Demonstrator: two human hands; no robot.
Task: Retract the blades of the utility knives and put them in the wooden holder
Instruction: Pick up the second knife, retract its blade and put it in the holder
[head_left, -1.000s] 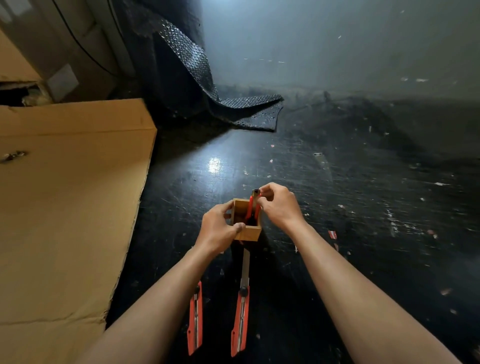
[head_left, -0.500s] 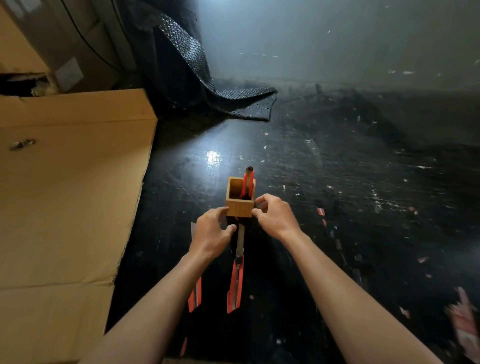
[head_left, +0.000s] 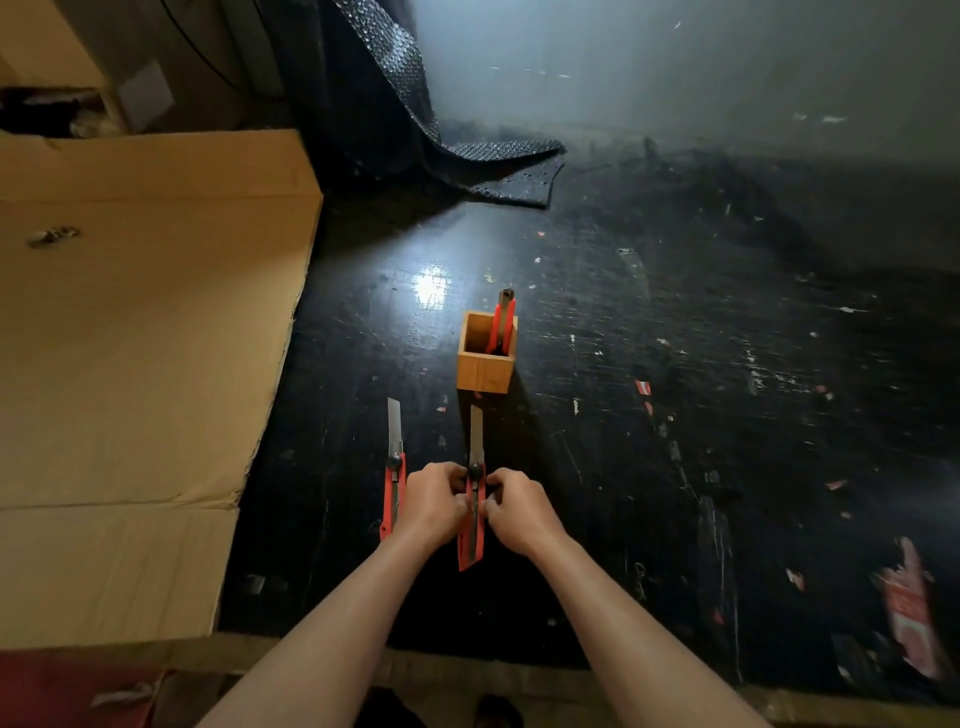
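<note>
Head view, lower centre: both hands, left (head_left: 434, 501) and right (head_left: 519, 512), pinch the red body of the middle knife (head_left: 474, 519) lying on the black floor, its blade out and pointing up-frame at the holder (head_left: 485, 371). Light, stiff and sharp-tipped, it is best held by the plastic sides, thumb on the black slider. Another open knife (head_left: 393, 480) lies just left; one stands in the holder.

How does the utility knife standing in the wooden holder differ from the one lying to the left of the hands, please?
The knife in the holder stands upright in the wooden holder, while the left knife lies flat on the black table. The left knife's blade is extended; no blade shows on the standing one's top end. Both have red bodies.
</note>
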